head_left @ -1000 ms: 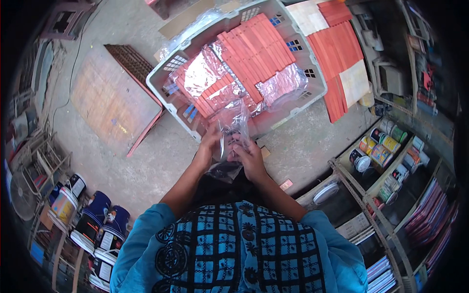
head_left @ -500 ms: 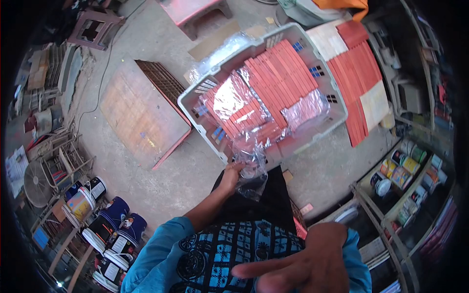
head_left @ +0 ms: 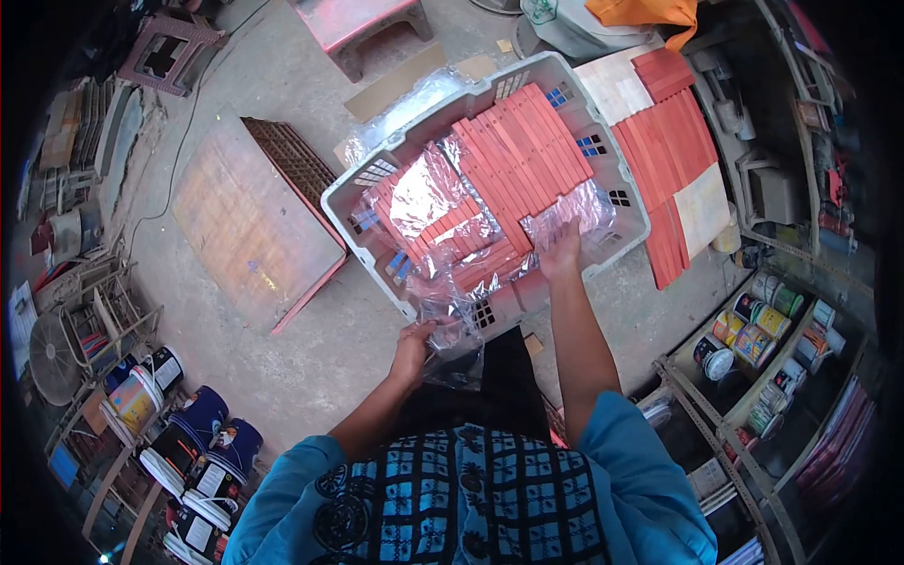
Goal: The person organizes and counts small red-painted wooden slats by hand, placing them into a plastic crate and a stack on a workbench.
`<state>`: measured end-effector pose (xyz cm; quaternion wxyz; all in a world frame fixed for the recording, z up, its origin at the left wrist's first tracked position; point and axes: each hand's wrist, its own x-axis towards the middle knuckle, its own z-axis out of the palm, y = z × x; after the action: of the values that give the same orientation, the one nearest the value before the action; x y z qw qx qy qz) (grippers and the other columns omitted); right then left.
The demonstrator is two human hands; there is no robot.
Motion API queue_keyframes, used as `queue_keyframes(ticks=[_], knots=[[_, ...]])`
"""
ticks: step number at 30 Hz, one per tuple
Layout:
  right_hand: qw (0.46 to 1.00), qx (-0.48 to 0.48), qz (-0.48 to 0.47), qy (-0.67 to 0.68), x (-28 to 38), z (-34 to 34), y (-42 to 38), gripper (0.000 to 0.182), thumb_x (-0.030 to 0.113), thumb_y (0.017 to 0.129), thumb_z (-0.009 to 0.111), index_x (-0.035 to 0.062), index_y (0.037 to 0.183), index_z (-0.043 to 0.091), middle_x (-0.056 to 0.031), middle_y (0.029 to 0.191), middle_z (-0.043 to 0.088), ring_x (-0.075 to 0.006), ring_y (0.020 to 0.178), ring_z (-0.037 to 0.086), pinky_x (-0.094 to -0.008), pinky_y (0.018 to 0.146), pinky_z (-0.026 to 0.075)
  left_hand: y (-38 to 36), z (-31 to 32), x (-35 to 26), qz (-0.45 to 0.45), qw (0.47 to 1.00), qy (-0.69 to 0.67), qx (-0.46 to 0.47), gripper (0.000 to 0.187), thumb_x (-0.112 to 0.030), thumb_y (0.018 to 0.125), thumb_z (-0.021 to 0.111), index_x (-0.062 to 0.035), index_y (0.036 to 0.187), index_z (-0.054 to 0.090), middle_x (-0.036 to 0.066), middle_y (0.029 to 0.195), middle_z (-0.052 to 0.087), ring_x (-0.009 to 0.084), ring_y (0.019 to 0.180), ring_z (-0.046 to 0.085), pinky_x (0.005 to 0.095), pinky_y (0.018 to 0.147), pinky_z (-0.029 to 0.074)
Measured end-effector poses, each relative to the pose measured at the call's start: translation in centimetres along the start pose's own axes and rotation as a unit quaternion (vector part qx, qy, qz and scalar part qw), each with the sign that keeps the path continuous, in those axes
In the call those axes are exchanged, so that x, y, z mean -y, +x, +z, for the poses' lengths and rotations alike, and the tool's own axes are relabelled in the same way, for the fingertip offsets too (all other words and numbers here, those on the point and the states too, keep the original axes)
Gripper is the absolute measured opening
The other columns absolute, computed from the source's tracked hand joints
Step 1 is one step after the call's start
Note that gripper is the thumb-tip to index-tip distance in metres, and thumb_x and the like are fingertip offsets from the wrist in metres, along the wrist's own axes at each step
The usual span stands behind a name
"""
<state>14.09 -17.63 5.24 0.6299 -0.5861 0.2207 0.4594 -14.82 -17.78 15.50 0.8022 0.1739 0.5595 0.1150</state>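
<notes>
A grey plastic crate stands on the floor in front of me, holding rows of red-painted wooden strips. Shiny clear plastic film covers part of the left-hand strips, and more lies by the crate's near right corner. My left hand, just outside the near rim, is closed on a crumpled end of clear plastic film that hangs over the rim. Reaching over that rim, my right hand has its fingers stretched out against the film and the strip ends.
More red and pale strips lie to the crate's right. A wooden board on a slatted base stands left. A pink-topped stool is beyond. Paint buckets line the lower left; shelves of cans line the right.
My right hand has moved from near my body, forward into the crate's near right part. The left hand keeps its hold on the film. The view has shifted slightly.
</notes>
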Motion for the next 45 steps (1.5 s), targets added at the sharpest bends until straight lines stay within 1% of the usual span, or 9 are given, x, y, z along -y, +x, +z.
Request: queue_keyframes(ticks=[5,9,12,17,23,34,38,41,45], knots=[[0.996,-0.092,0.012,-0.017,1.1,2.7,-0.3,0.076,0.057,0.088,0.036,0.0044,0.140,0.020,-0.0145,0.143,0.025,-0.0238,0.130,0.027,-0.0382,0.106,0.021,-1.1,-0.1,-0.7,-0.003,0.999,-0.031,-0.033,0.033,-0.014,0.087,0.038,0.0075,0.107,0.053,0.016,0.105,0.058,0.0231,0.089,0.060,0.0326,0.085,0.045],[0.944,0.060,-0.126,-0.300,-2.0,1.0,-5.2,0.055,0.047,0.089,0.042,0.0010,0.116,0.054,-0.0089,0.106,0.057,-0.0183,0.096,0.052,-0.0317,0.086,0.040,-1.3,1.3,-2.0,0.048,0.998,-0.031,-0.024,0.036,-0.020,0.084,0.042,0.0026,0.110,0.053,0.013,0.113,0.055,0.0235,0.098,0.056,0.0395,0.088,0.043],[0.854,0.287,-0.075,-0.428,-4.1,-0.6,-11.1,0.065,0.026,0.088,0.054,0.0028,0.139,0.022,-0.0124,0.135,0.036,-0.0158,0.114,0.043,-0.0327,0.092,0.038,-0.3,1.5,-2.0,0.064,0.996,-0.048,-0.029,0.038,-0.023,0.086,0.044,-0.0005,0.115,0.050,0.011,0.114,0.055,0.0230,0.104,0.053,0.0415,0.087,0.043],[0.896,0.337,-0.003,-0.290,-3.3,-1.8,-15.4,0.039,0.005,0.083,0.058,-0.0001,0.120,0.049,-0.0090,0.100,0.060,-0.0122,0.082,0.058,-0.0259,0.069,0.048,-0.7,6.6,-4.3,0.096,0.993,-0.069,0.023,0.042,-0.026,0.087,0.044,0.0001,0.120,0.046,0.010,0.111,0.055,0.0205,0.102,0.054,0.0370,0.085,0.044],[0.950,0.081,-0.249,-0.167,12.3,-4.2,-2.1,0.020,0.009,0.085,0.054,0.0013,0.103,0.057,-0.0050,0.077,0.060,-0.0132,0.066,0.057,-0.0270,0.060,0.046,1.2,11.1,-1.6,0.100,0.993,0.065,0.026,0.054,-0.035,0.083,0.047,-0.0022,0.126,0.041,0.007,0.122,0.048,0.0168,0.110,0.047,0.0346,0.088,0.039],[0.988,-0.058,-0.118,-0.084,28.6,-11.2,24.2,0.015,-0.004,0.084,0.048,-0.0087,0.097,0.051,-0.0160,0.082,0.059,-0.0210,0.065,0.059,-0.0272,0.051,0.049,5.8,28.2,7.4,-0.048,0.965,0.227,0.125,0.039,-0.022,0.086,0.042,-0.0050,0.120,0.050,0.006,0.119,0.052,0.0167,0.108,0.049,0.0313,0.092,0.036],[0.989,-0.036,-0.132,-0.052,29.6,-11.5,23.2,0.034,0.021,0.084,0.061,-0.0041,0.106,0.053,-0.0126,0.092,0.059,-0.0237,0.077,0.060,-0.0308,0.060,0.052,9.4,32.2,8.8,-0.050,0.925,0.332,0.177,0.038,-0.021,0.087,0.041,-0.0056,0.119,0.052,0.006,0.118,0.053,0.0177,0.107,0.049,0.0318,0.093,0.036],[0.895,-0.161,-0.332,-0.249,29.5,-17.1,23.9,0.047,0.028,0.082,0.061,-0.0065,0.112,0.051,-0.0152,0.095,0.061,-0.0300,0.088,0.060,-0.0388,0.079,0.048,13.4,34.5,10.6,-0.139,0.929,0.278,0.199,0.043,-0.025,0.087,0.043,-0.0049,0.125,0.047,0.006,0.121,0.050,0.0189,0.111,0.047,0.0346,0.094,0.036],[0.742,-0.098,-0.357,-0.558,26.4,-26.7,17.1,0.074,0.037,0.075,0.067,-0.0025,0.129,0.036,-0.0222,0.123,0.044,-0.0366,0.115,0.042,-0.0444,0.094,0.035,23.1,38.1,18.2,-0.213,0.957,0.145,0.135,0.056,-0.031,0.087,0.046,-0.0053,0.134,0.033,0.008,0.133,0.038,0.0221,0.122,0.036,0.0405,0.097,0.032]])
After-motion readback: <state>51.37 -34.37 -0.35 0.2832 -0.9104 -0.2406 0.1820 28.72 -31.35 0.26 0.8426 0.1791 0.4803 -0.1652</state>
